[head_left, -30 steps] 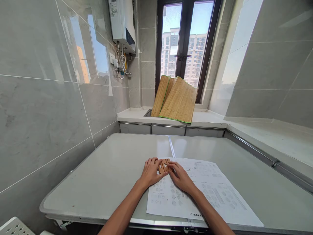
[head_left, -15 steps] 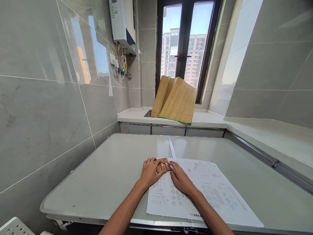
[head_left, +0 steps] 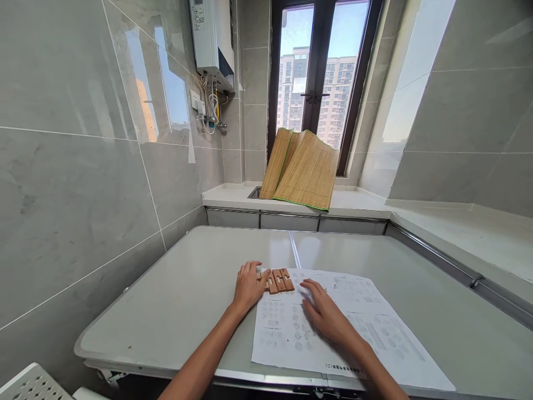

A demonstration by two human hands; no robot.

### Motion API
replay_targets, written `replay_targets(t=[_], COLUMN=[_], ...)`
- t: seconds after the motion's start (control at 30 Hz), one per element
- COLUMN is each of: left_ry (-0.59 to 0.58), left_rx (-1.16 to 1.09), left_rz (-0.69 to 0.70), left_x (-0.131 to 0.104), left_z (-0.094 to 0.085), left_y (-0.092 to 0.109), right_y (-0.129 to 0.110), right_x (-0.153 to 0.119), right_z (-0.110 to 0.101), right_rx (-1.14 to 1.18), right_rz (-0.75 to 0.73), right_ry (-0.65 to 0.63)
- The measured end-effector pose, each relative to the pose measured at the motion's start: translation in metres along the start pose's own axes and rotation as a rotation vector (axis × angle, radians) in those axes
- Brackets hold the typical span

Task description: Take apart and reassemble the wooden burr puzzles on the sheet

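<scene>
Grip: the left hand is lying against the left end of the row, thumb over the wood; whether it is pinching or merely steadying is not showing. The right hand is holding nothing, its fingers spreading loosely to the right of the row, well apart from it.

Item: wooden pieces, brown, flat, notched, several, sitting side by side. Left end is partly hiding under the left hand.

Location: the row is lying at the far left corner of a printed paper sheet, which is covering part of a pale table.

Handling, by judgement: probably light, stiff, dry rather than slippery; narrow parts beside the notches are likely being the weak spots. Best hold: finger and thumb on the solid long edges, clear of the cut-outs.
</scene>
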State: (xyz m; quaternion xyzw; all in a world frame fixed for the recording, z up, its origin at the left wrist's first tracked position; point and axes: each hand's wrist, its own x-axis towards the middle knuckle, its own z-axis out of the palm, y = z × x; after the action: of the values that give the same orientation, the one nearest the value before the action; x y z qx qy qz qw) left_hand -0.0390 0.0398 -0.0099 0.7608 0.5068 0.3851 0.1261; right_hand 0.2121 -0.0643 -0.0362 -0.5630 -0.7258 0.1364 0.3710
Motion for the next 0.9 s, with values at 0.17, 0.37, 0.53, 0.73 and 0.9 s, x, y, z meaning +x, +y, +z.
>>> replay_targets(t=[0.17,0.37,0.53,0.73,0.9], left_ry=[-0.014,-0.095,-0.239,-0.287,-0.276], left_rx=[-0.113,-0.157,-0.169,-0.159,-0.111], left_rz=[-0.125,-0.120,-0.101,-0.004,0.039], left_x=[0.006,0.003,-0.002,-0.007,-0.007], left_z=[-0.006,-0.015,-0.026,-0.031,-0.029], left_y=[-0.021,-0.022,-0.016,-0.013,-0.012], right_y=[0.023,0.033,0.026,0.031,0.035], right_x=[-0.041,-0.072,-0.077,-0.078,-0.080], right_z=[-0.037,-0.054,-0.057,-0.056,-0.053], right_rx=[0.012,0.204,0.257,0.283,0.264], right_rz=[0.072,0.313,0.381,0.424,0.429], right_ry=[0.142,0.227,0.298,0.285,0.294])
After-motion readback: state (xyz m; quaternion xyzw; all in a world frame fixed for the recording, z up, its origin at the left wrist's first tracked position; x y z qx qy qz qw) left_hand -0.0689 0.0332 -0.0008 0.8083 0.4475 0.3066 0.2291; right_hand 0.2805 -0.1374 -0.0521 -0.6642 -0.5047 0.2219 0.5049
